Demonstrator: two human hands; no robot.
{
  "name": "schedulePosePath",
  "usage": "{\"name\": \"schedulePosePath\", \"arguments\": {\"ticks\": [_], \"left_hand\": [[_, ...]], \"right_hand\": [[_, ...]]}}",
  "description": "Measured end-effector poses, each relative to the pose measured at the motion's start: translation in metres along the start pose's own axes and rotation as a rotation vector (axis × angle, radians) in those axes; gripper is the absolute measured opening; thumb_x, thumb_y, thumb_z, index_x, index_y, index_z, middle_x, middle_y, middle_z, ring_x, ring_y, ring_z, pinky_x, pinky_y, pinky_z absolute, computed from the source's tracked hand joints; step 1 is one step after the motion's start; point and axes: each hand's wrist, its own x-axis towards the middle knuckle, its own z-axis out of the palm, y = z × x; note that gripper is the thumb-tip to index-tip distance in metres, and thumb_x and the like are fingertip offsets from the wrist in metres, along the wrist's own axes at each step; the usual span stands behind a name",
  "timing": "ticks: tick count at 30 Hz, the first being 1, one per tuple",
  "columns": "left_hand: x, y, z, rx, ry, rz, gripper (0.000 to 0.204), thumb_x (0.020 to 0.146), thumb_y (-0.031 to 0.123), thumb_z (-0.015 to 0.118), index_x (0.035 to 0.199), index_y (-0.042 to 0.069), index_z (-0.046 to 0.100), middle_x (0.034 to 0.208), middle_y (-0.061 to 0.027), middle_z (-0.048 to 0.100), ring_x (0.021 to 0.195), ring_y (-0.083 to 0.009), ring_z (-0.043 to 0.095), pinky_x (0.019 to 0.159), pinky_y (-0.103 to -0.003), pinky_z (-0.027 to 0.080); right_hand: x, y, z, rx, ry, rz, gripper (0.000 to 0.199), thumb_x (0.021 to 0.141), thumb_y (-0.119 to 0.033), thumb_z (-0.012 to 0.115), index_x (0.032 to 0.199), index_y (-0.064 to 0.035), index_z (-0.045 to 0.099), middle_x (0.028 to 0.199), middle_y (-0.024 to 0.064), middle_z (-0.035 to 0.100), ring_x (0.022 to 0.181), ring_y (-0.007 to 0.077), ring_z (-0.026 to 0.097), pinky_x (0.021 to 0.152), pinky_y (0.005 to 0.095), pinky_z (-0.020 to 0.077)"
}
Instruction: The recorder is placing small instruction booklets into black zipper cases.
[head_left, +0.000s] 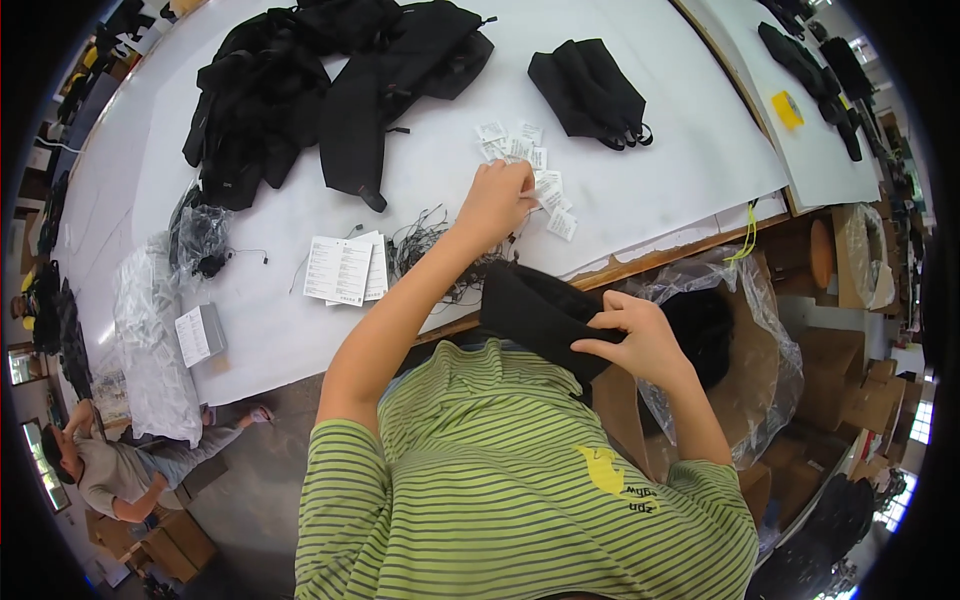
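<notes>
My left hand [497, 205] reaches across the white table, its fingers curled and pinched at a small white printed sachet in a loose scatter of sachets [548, 188]. Part of that sachet is hidden by the fingers. Close to my body, my right hand [640, 338] grips the edge of a black fabric pouch [530, 308] between thumb and fingers. The pouch hangs at the table's front edge, its mouth partly spread. Another black pouch [588, 92] with a small loop at one end lies flat beyond the sachets.
Black fabric pouches [260, 110] are heaped at the far left. Nearer lie white printed cards [340, 268], a tangle of black cords [425, 245], a small grey box [201, 334] and clear plastic bags [155, 335]. A plastic-lined carton [755, 370] stands at right; another person [125, 475] is at left.
</notes>
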Motion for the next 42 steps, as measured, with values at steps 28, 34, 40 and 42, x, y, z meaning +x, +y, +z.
{"name": "schedulePosePath", "arguments": {"ticks": [28,34,40,42], "left_hand": [[-0.166,0.057,-0.057,-1.532,0.905,-0.515,0.053,0.079,0.006,0.071,0.126,0.003,0.045,0.114,-0.0085,0.056,0.105,-0.021,0.057,0.09,-0.034,0.05],[-0.175,0.049,-0.064,-1.483,0.843,-0.471,0.056,0.076,0.006,0.073,0.124,0.0,0.047,0.111,-0.0097,0.059,0.099,-0.0203,0.06,0.088,-0.033,0.05],[-0.178,0.056,-0.064,-1.503,0.357,-0.558,0.057,0.071,0.01,0.077,0.12,-0.002,0.051,0.106,-0.0098,0.061,0.094,-0.0184,0.061,0.082,-0.03,0.051],[-0.175,0.06,-0.062,-1.501,0.326,-0.582,0.056,0.071,0.01,0.076,0.12,-0.001,0.051,0.106,-0.0099,0.061,0.093,-0.0182,0.061,0.082,-0.03,0.052]], "right_hand": [[0.08,-0.082,0.108,1.299,0.495,0.033,0.016,0.097,-0.014,0.051,0.084,-0.0057,0.053,0.08,-0.0065,0.05,0.062,0.0005,0.033,0.054,0.0183,0.0275],[0.082,-0.055,0.112,1.143,0.162,-0.07,0.025,0.099,-0.02,0.048,0.096,0.0006,0.062,0.091,0.0013,0.06,0.086,0.0081,0.052,0.08,0.0231,0.0397],[0.107,-0.068,0.076,1.139,0.117,-0.201,0.032,0.099,-0.024,0.048,0.103,0.0044,0.061,0.105,0.0064,0.062,0.097,0.0122,0.054,0.088,0.0252,0.0399],[0.117,-0.067,0.072,1.146,0.1,-0.19,0.032,0.099,-0.025,0.049,0.102,0.0042,0.061,0.107,0.0071,0.063,0.098,0.0123,0.055,0.089,0.0248,0.0399]]}}
